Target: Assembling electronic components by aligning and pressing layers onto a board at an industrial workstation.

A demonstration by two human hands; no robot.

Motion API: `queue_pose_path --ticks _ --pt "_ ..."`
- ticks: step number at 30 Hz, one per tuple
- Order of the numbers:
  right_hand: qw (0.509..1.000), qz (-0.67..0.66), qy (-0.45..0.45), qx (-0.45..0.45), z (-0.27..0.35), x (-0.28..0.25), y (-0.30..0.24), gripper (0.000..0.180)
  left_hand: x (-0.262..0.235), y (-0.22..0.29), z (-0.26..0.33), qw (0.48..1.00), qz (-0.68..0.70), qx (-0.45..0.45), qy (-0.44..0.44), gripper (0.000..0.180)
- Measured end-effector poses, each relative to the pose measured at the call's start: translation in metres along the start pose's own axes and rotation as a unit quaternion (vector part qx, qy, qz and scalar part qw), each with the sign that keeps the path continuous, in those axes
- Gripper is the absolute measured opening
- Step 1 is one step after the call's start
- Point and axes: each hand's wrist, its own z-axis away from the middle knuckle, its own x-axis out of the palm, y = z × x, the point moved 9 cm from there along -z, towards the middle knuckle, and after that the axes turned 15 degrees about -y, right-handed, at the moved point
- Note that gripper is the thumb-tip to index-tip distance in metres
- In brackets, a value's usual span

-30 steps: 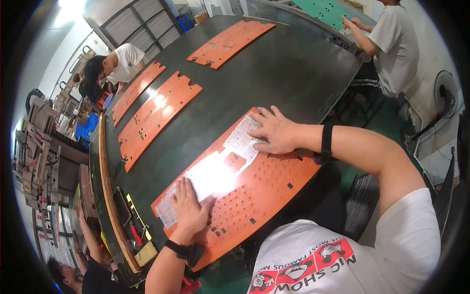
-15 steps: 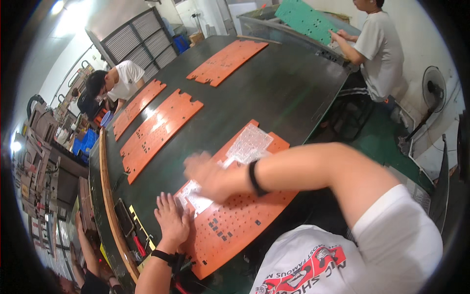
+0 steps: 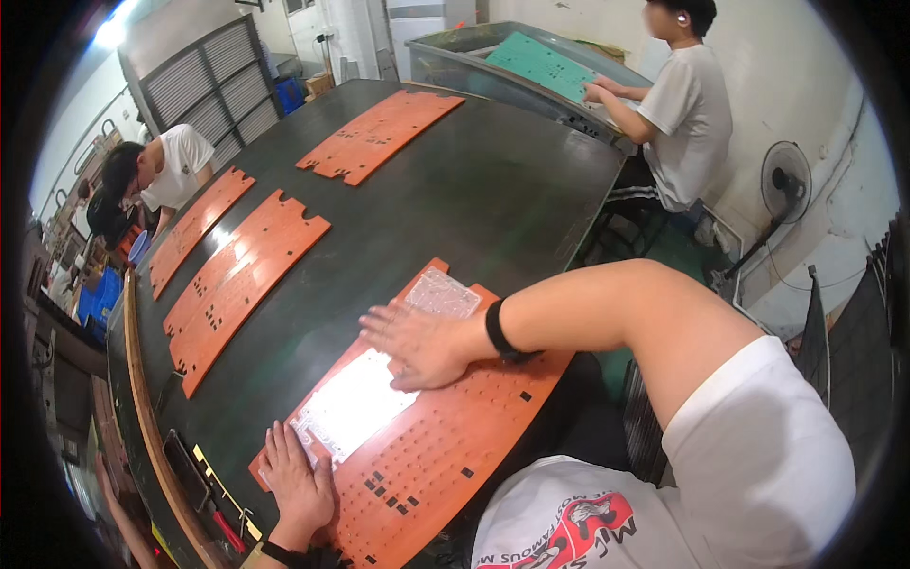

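Observation:
In front of me lies an orange perforated board (image 3: 441, 441) with small black patches. A shiny, patterned film sheet (image 3: 349, 406) covers its far side, with strong glare on part of it. My left hand (image 3: 299, 484) rests flat, fingers spread, at the left end of the board by the sheet's edge. Across the sheet's middle, my right hand (image 3: 422, 349) lies palm down with fingers stretched out, slightly blurred. The sheet's patterned far end (image 3: 443, 292) shows beyond it; whether it is one piece beneath the hand is hidden.
More orange boards (image 3: 248, 275) lie farther back on the dark table (image 3: 445, 204). A wooden strip (image 3: 142, 417) edges the left side, near red-handled pliers (image 3: 227, 531). One person leans in at the left. At the right, another holds a green board (image 3: 542, 66) over a grey tub (image 3: 445, 59).
My right hand has moved along the sheet, away from my left hand, exposing more glare. The left hand stays flat. The other person's green board has come down lower. My view has shifted.

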Motion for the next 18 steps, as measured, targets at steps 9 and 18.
queue_pose_path --ticks 9,18 --pt "0.971 0.011 0.006 0.241 0.076 -0.017 0.119 0.079 0.004 -0.001 -0.004 1.0 0.003 0.0 -0.008 0.068" --pt "0.994 -0.017 -0.005 0.108 0.05 0.0 0.056 0.078 0.006 -0.007 -0.002 1.0 -0.013 0.012 -0.016 0.068"
